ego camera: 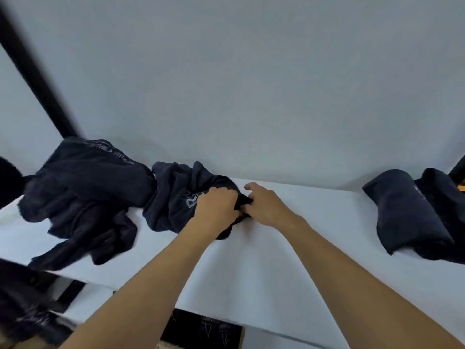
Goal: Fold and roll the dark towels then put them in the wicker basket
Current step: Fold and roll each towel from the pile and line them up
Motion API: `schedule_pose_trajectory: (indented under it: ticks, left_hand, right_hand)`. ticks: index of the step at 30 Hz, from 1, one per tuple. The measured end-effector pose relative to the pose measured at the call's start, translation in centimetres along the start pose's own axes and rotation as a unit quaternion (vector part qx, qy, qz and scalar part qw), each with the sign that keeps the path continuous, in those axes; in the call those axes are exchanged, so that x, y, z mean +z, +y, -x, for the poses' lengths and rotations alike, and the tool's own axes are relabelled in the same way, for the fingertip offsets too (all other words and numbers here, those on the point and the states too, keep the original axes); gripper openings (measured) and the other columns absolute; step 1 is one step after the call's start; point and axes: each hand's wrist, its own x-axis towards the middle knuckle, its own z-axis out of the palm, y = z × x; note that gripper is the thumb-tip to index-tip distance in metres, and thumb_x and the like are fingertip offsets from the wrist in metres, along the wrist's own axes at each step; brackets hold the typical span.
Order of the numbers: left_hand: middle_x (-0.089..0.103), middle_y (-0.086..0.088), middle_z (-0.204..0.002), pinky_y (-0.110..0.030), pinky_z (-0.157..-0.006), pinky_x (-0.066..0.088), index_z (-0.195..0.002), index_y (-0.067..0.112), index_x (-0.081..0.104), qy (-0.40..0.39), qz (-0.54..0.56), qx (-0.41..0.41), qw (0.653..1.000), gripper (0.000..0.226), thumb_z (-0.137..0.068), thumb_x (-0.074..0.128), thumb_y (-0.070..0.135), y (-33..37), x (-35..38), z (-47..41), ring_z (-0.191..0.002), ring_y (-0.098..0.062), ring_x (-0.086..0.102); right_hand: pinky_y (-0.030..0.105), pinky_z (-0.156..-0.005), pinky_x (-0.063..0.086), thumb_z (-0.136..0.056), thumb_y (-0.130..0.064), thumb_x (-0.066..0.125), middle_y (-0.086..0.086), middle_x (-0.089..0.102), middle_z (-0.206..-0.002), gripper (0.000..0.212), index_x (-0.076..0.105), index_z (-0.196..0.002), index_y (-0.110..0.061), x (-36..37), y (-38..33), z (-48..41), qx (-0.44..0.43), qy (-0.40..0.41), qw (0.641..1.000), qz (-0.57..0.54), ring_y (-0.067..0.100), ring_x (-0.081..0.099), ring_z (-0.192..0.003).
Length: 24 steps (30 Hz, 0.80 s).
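Note:
A crumpled dark towel [176, 195] with pale lettering lies near the back of the white table [289, 268]. My left hand [216, 206] is closed on its right end. My right hand [266, 207] pinches the same end of cloth from the right, with the index finger lifted. A heap of loose dark towels [83, 197] sits to the left, touching the held one. Two rolled dark towels lie at the right edge, the nearer roll [407, 210] beside the farther roll [445, 210]. No wicker basket is in view.
A pale wall [251, 84] rises right behind the table. A black post [37, 79] slants up at the left. More dark cloth [27, 306] hangs at the lower left below the table edge. A dark box [208, 331] sits under the near edge.

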Motion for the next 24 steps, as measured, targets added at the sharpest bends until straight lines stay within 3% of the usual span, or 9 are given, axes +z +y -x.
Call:
schedule_pose_trajectory:
  ticks: [2,4,7,11,16,19,21,24]
  left_hand:
    - [0.063,-0.005,-0.091,-0.033,-0.062,0.039,-0.093,0.012,0.059,0.008,0.020,-0.005,1.000,0.017,-0.091,0.055,0.028,-0.3,0.0,0.4,-0.091,-0.026,0.061]
    - [0.061,-0.004,-0.085,-0.033,-0.063,0.042,-0.087,0.014,0.056,0.021,0.089,-0.018,0.996,0.013,-0.092,0.056,0.026,-1.0,-0.8,0.5,-0.086,-0.026,0.061]
    - [0.063,0.000,-0.081,-0.034,-0.066,0.045,-0.084,0.018,0.059,0.074,0.186,-0.023,0.979,0.017,-0.094,0.055,0.030,-2.3,-3.6,0.3,-0.080,-0.023,0.058]
    - [0.067,0.000,-0.076,-0.033,-0.069,0.048,-0.085,0.017,0.069,0.186,0.282,0.001,0.941,0.020,-0.095,0.057,0.029,-2.2,-9.8,-0.8,-0.073,-0.019,0.061]
    - [0.064,0.003,-0.072,-0.013,-0.057,0.040,-0.081,0.018,0.068,0.288,0.370,0.050,0.882,0.018,-0.094,0.059,0.026,-0.3,-17.3,-1.9,-0.062,-0.010,0.054]
    - [0.055,0.005,-0.062,-0.010,-0.051,0.036,-0.084,0.013,0.068,0.305,0.396,0.076,0.863,0.019,-0.095,0.058,0.025,0.5,-20.0,-2.5,-0.052,-0.004,0.044]
    - [0.049,0.006,-0.056,-0.011,-0.048,0.031,-0.085,0.011,0.068,0.302,0.414,0.097,0.853,0.019,-0.095,0.058,0.024,1.1,-21.1,-2.8,-0.048,-0.004,0.039]
    - [0.052,0.004,-0.057,-0.017,-0.052,0.035,-0.085,0.013,0.068,0.295,0.441,0.114,0.840,0.018,-0.095,0.058,0.025,1.9,-22.2,-3.2,-0.051,-0.007,0.043]
  right_hand:
    - [0.035,-0.095,0.047,-0.092,-0.021,0.061,0.007,0.059,-0.129,0.042,0.053,-0.133,-0.016,0.8,-0.6,-0.7,-0.017,0.023,1.000,0.004,0.025,0.057,-0.114]
    - [0.034,-0.083,0.052,-0.090,-0.018,0.062,0.006,0.069,-0.108,0.021,0.068,-0.109,-0.012,0.4,-1.2,-1.1,-0.049,0.058,0.997,0.006,0.023,0.063,-0.099]
    - [0.020,-0.060,0.044,-0.089,-0.024,0.065,-0.004,0.066,-0.077,0.012,0.069,-0.085,-0.014,-2.5,-3.0,-0.7,-0.093,0.105,0.988,-0.061,0.013,0.060,-0.075]
    - [0.022,-0.068,0.046,-0.088,-0.029,0.064,-0.005,0.067,-0.081,0.017,0.068,-0.084,-0.013,-8.0,-6.5,0.3,-0.136,0.154,0.957,-0.206,0.009,0.061,-0.075]
    - [0.026,-0.079,0.050,-0.094,-0.035,0.060,0.002,0.072,-0.096,0.025,0.063,-0.086,-0.011,-14.7,-10.0,2.1,-0.204,0.189,0.919,-0.280,0.006,0.069,-0.088]
    - [0.020,-0.074,0.047,-0.091,-0.034,0.065,-0.002,0.073,-0.095,0.018,0.061,-0.088,-0.017,-17.4,-10.6,3.1,-0.240,0.183,0.918,-0.257,0.006,0.070,-0.087]
    - [0.016,-0.070,0.044,-0.088,-0.026,0.070,-0.004,0.071,-0.086,0.013,0.060,-0.089,-0.019,-18.8,-10.6,3.5,-0.255,0.193,0.918,-0.234,0.004,0.066,-0.076]
    - [0.017,-0.071,0.047,-0.086,-0.018,0.072,0.001,0.071,-0.086,0.020,0.059,-0.101,-0.019,-20.4,-10.6,3.8,-0.259,0.193,0.917,-0.233,0.005,0.067,-0.076]
